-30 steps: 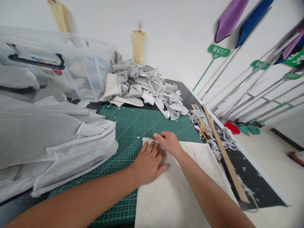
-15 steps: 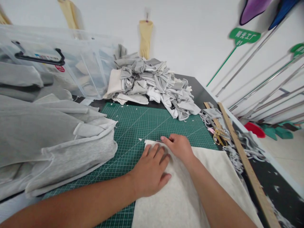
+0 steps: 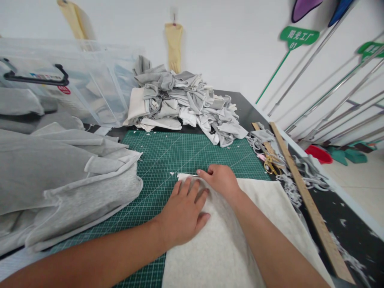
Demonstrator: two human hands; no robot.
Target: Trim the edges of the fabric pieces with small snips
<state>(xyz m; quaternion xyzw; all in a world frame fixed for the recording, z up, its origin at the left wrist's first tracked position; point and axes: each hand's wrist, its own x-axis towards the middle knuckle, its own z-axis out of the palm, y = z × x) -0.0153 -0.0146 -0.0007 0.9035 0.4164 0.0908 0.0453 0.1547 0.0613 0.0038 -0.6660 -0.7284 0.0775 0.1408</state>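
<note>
A cream cloth [image 3: 240, 248] lies flat on the green cutting mat [image 3: 180, 152] in front of me. My left hand [image 3: 181, 212] rests palm down on the cloth near its far left corner, with the fingers spread. My right hand [image 3: 220, 180] sits just beyond it at the cloth's far edge, fingers curled. A thin metal tip [image 3: 194, 175] pokes out to the left from those fingers along the edge; what the tool is I cannot tell.
Folded grey fabric [image 3: 60, 180] is stacked on the left, with a clear plastic bin [image 3: 75, 92] behind it. A heap of grey and white scraps [image 3: 186, 104] lies at the back. A wooden ruler [image 3: 306, 196], gold scissors [image 3: 271, 164] and trimmings lie on the right.
Both hands have stayed on the cloth's far edge. The view has shifted slightly, and the left hand's fingers have spread a little wider.
</note>
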